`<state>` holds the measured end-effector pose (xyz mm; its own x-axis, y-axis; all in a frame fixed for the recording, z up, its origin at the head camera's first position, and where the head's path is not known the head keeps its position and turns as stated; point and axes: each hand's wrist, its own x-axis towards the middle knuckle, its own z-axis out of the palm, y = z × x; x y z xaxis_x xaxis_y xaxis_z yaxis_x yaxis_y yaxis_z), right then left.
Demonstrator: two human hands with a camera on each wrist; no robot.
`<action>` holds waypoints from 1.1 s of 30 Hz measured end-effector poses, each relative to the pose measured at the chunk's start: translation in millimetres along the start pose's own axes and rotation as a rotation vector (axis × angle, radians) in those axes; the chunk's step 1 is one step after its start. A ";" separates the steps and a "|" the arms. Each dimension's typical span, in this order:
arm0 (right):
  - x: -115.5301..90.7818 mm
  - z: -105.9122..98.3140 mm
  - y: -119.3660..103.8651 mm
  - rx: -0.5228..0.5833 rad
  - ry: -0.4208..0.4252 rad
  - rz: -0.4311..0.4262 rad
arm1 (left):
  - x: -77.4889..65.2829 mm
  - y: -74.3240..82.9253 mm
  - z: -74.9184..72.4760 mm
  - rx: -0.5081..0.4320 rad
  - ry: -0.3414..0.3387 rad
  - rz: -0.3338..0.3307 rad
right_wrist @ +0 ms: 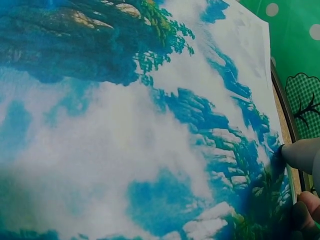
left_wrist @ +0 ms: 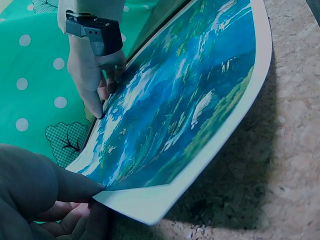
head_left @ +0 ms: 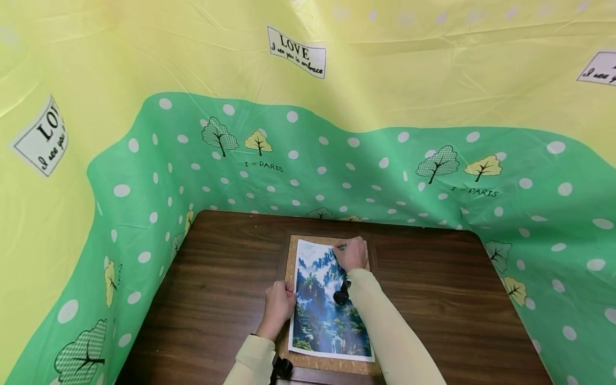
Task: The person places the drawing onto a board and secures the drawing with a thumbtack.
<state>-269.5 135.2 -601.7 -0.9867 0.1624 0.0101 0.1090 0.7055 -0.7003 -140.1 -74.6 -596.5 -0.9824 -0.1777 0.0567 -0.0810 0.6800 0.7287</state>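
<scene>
A printed landscape picture (head_left: 317, 305) with blue mountains, waterfalls and a white border lies over a cork board (head_left: 337, 366). At its left edge my left hand (head_left: 280, 303) pinches the paper, thumb on top and fingers beneath. In the left wrist view this side of the picture (left_wrist: 165, 115) bows up and casts a shadow on the cork. My right hand (head_left: 352, 253) is at the top edge, right of centre, pinching the paper's edge (right_wrist: 281, 130) between its fingertips. Part of the upper right corner is hidden behind that hand.
Under the board is a dark brown wooden table (head_left: 216, 278). A green and yellow curtain (head_left: 298, 160) with white dots and trees surrounds the table at the back and sides. Black cameras (head_left: 283, 368) are strapped to both wrists, below light sleeves (head_left: 394, 337).
</scene>
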 end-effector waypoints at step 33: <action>-0.2 4.9 -3.4 -0.012 0.051 0.004 | -0.3 0.1 0.9 0.011 0.006 -0.014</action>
<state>-270.3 129.3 -602.8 -0.9788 0.2003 0.0435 0.1151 0.7130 -0.6916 -139.9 -73.8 -597.1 -0.9802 -0.1913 0.0504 -0.0966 0.6853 0.7218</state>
